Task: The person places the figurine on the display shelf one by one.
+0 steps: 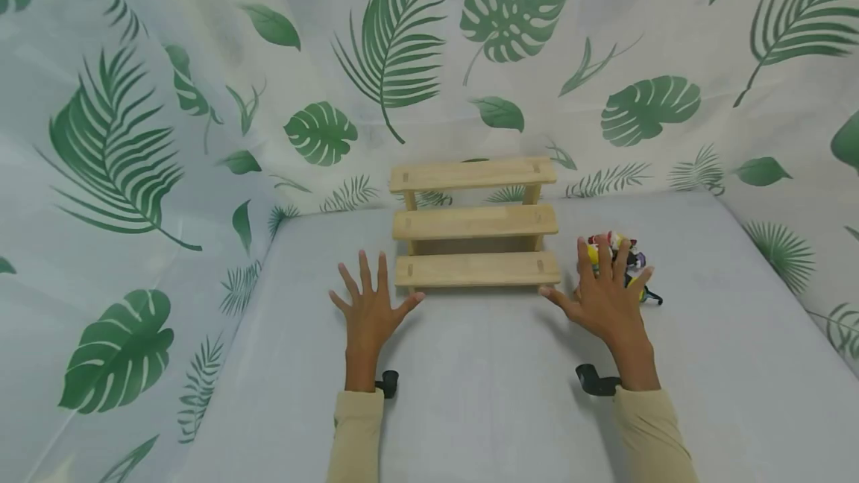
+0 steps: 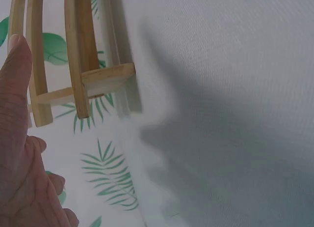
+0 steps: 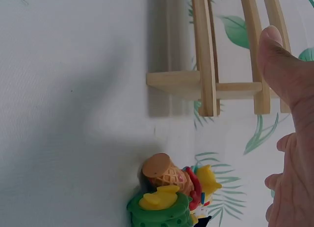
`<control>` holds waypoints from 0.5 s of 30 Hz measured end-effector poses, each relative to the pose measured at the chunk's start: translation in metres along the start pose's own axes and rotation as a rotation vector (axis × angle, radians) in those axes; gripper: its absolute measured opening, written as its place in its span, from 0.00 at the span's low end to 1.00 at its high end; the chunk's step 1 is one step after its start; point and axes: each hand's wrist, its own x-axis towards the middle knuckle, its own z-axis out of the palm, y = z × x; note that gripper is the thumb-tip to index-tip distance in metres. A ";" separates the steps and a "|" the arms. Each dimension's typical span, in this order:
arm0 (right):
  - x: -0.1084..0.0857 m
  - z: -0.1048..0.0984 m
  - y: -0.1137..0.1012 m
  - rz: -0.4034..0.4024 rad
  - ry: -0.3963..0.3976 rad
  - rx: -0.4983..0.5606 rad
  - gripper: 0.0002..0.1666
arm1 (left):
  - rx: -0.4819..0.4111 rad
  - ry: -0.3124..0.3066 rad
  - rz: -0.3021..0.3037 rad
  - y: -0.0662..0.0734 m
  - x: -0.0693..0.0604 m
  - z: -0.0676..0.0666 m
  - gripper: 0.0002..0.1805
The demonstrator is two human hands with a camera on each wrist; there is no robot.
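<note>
A three-step wooden stand (image 1: 476,270) rises against the back wall in the head view. In front of its left end, my left hand (image 1: 371,315) is held up with fingers spread, holding nothing. My right hand (image 1: 607,308) is likewise spread, off the stand's right end, and partly hides a cluster of small colourful toy figures (image 1: 633,258). The right wrist view shows a waffle-cone-shaped piece (image 3: 169,177) and a green piece with yellow on top (image 3: 159,212) in that cluster. Both wrist views show a thumb in front of the stand, and neither hand visibly grips anything.
A pale grey-white surface (image 1: 496,379) lies under everything. White sheeting with green leaf prints (image 1: 416,43) forms walls at the back and both sides. Each wrist wears a black camera mount (image 1: 597,381). Shadows of the hands fall on the surface.
</note>
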 end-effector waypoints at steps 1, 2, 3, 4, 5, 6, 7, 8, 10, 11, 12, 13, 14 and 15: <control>0.000 0.000 0.000 0.002 0.001 0.001 0.66 | 0.005 0.000 0.002 0.001 0.000 0.001 0.59; -0.001 0.000 0.000 0.005 0.002 0.001 0.66 | 0.010 -0.004 -0.001 0.001 0.000 0.002 0.59; -0.001 0.000 0.000 0.008 0.003 -0.002 0.67 | 0.010 -0.007 -0.003 0.001 0.000 0.003 0.59; 0.000 0.001 0.000 0.012 0.007 -0.007 0.67 | 0.006 -0.010 -0.003 0.002 0.001 0.003 0.59; -0.001 0.001 0.001 0.016 0.013 -0.012 0.67 | 0.004 -0.015 -0.004 0.002 0.001 0.004 0.59; -0.001 0.001 0.001 0.021 0.020 -0.016 0.67 | -0.002 -0.018 -0.003 0.002 0.002 0.004 0.59; 0.000 0.001 0.002 0.025 0.028 -0.016 0.66 | -0.017 -0.022 0.001 0.003 0.003 0.004 0.59; -0.001 0.001 0.003 0.028 0.040 -0.019 0.65 | -0.031 -0.028 0.004 0.003 0.005 0.004 0.58; -0.001 0.001 0.004 0.036 0.065 -0.017 0.62 | -0.068 -0.044 0.014 0.005 0.009 0.005 0.57; -0.001 0.000 0.005 0.043 0.078 -0.009 0.60 | -0.092 -0.054 0.022 0.005 0.012 0.006 0.57; -0.001 0.000 0.005 0.049 0.100 -0.002 0.58 | -0.128 -0.065 0.030 0.006 0.015 0.006 0.56; -0.001 -0.001 0.006 0.058 0.121 0.003 0.56 | -0.180 -0.076 0.039 0.007 0.017 0.008 0.55; -0.002 -0.001 0.006 0.068 0.144 0.007 0.54 | -0.235 -0.086 0.048 0.008 0.020 0.009 0.54; -0.002 -0.002 0.007 0.080 0.170 0.014 0.52 | -0.300 -0.096 0.061 0.009 0.023 0.011 0.52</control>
